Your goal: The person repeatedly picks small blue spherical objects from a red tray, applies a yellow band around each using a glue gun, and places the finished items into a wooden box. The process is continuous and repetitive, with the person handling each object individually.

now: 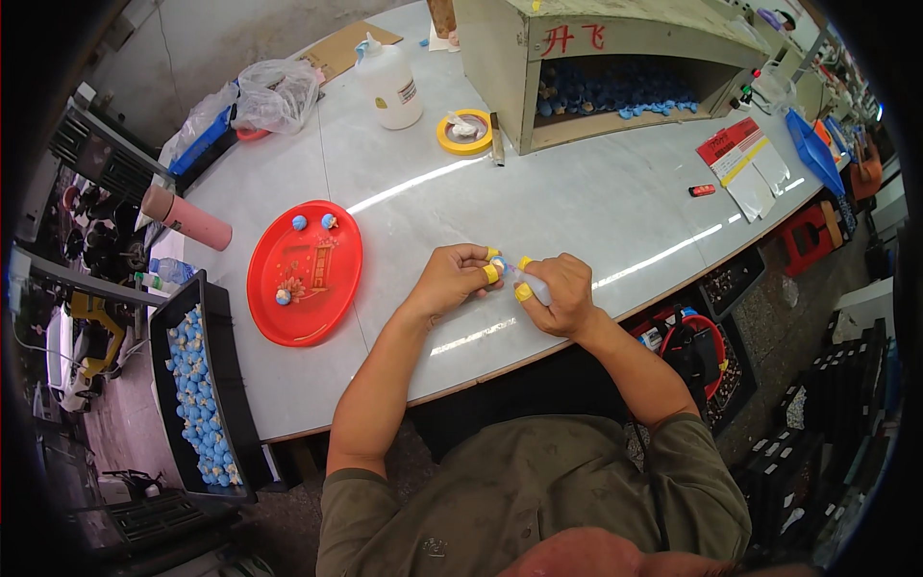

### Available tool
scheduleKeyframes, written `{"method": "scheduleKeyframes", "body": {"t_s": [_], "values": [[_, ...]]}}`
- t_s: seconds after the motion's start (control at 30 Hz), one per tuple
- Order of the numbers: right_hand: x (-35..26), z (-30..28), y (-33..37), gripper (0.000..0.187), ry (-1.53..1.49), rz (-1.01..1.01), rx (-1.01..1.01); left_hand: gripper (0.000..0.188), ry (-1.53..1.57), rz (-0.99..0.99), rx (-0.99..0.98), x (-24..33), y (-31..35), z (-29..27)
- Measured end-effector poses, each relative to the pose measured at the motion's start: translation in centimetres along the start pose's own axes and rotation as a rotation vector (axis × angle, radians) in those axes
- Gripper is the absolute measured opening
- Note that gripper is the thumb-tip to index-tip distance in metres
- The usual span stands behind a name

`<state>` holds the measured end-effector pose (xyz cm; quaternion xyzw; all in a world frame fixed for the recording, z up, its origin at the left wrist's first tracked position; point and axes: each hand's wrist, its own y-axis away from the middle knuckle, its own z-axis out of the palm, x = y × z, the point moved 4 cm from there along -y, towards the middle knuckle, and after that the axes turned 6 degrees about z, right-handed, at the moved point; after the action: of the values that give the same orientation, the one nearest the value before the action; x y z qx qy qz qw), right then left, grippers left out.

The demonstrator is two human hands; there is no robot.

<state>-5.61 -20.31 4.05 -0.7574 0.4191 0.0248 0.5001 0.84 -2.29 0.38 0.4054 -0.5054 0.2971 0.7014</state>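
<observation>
My left hand [448, 279] pinches a small blue piece [498, 263] between thumb and fingertips above the grey table [423, 207]. Closed around a small translucent squeeze bottle [534, 286], my right hand [565, 293] points its tip at the blue piece. Yellow coverings wrap several fingertips on both hands. To the left lies a red round tray [258, 274] bearing three small blue-and-cream pieces, one of them a blue piece [299, 222] near its far rim. My fingers partly hide the held piece, so its full shape does not show.
A black bin [252, 433] full of blue pieces stands at the left table edge. Farther back are a pink tumbler [197, 223], a white bottle [389, 88], a yellow tape roll [464, 148] and an open-fronted cabinet [500, 67] holding blue pieces. A red lighter [702, 190] lies right.
</observation>
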Motion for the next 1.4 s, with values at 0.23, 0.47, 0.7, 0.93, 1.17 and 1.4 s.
{"method": "scheduleKeyframes", "body": {"t_s": [0.23,0.47,0.7,0.93,1.17,1.4], "values": [[-0.4,0.1,-0.1,0.022,0.025,-0.022,-0.024,0.034,0.027,0.030,0.002,-0.3,-0.2,-0.2],[-0.3,0.0,-0.1,0.022,-0.022,-0.013,-0.030,0.033,0.011,0.019,0.021,-0.5,-0.3,-0.2],[0.4,0.0,0.1,0.023,-0.025,0.037,0.012,0.033,0.019,0.025,-0.009,-0.5,-0.2,-0.1],[0.4,0.1,0.0,0.023,-0.027,0.041,0.000,0.033,-0.008,0.008,0.011,-0.1,0.0,0.2],[0.9,-0.8,0.8,0.023,-0.127,0.107,0.087,0.030,0.042,0.019,0.006,-0.5,-0.2,-0.3],[4.2,-3.4,1.7,0.028,-0.490,0.653,0.227,0.032,0.216,-0.046,0.050,0.8,0.1,-0.6]]}}
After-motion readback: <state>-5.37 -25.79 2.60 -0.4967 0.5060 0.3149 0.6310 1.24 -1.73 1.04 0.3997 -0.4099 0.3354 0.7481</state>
